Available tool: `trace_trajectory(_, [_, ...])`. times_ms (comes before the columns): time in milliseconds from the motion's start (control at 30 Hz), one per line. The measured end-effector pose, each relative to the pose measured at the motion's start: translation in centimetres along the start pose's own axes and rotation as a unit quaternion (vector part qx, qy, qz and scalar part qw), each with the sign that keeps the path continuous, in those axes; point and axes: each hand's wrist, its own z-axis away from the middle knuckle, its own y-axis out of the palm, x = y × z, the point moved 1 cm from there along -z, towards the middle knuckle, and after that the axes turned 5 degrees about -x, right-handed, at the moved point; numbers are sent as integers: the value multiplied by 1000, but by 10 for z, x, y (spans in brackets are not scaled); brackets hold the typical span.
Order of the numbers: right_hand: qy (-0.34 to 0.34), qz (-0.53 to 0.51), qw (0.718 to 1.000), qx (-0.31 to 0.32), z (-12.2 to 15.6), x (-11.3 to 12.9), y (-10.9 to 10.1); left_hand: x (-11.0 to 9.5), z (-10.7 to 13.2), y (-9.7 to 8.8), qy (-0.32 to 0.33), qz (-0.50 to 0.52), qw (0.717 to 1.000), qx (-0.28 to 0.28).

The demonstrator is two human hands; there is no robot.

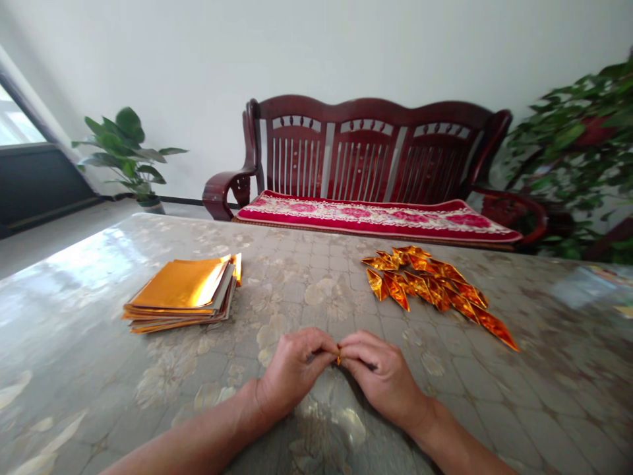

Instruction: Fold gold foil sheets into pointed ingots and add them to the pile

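My left hand [291,371] and my right hand [380,377] meet at the near middle of the table [74,369], fingers curled and pinched together on a small gold foil piece [339,360]. Only a sliver of that foil shows between the fingertips; most of it is hidden under my hands. A stack of flat gold foil sheets [185,293] lies to the left, beyond my left hand. A pile of several folded gold foil pieces [435,287] lies to the right, beyond my right hand.
The table has a glossy floral cover. Behind it stands a dark red wooden bench [366,152] with a red patterned cushion [376,216]. A potted plant [126,155] stands at back left, a leafy plant [578,158] at right.
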Motion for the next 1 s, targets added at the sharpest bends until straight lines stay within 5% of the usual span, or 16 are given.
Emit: trace_trajectory(1000, [16,7,1000,20,-3,-2,1,4,-2,0,-27,-20,999,14])
